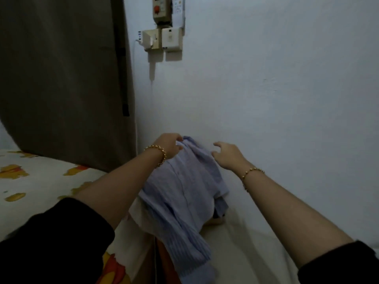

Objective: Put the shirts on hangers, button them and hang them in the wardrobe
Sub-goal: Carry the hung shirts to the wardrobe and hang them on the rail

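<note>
**Head view: left hand has the shirt's far end, right hand poised beside it**

Far left, a dark brown cloth point(61, 78) hangs down to the bed point(41, 181), whose sheet carries a yellow print. Next comes the left hand point(169, 145), reached forward with its fingers point(179, 140) curled on the far edge of the pale blue striped shirt point(184, 191), pinching the fabric there.

The shirt lies draped over a heap at the bed's edge, hard against the wall point(287, 99). Its long axis runs from the person's body out toward that wall, and a loose part trails down toward the camera.

Just right of the shirt's far end is the right hand point(228, 156), with its fingers point(218, 144) spread and lightly bent, holding nothing. I cannot tell whether the thumb touches the cloth. Switch boxes point(163, 41) sit high on the wall.

Both hands are at the far end, one on each side of the shirt's axis, and only the left has hold. The right hand probably needs to close leftward onto the near edge so the shirt can be lifted by its shoulders. No hanger is in view.
</note>
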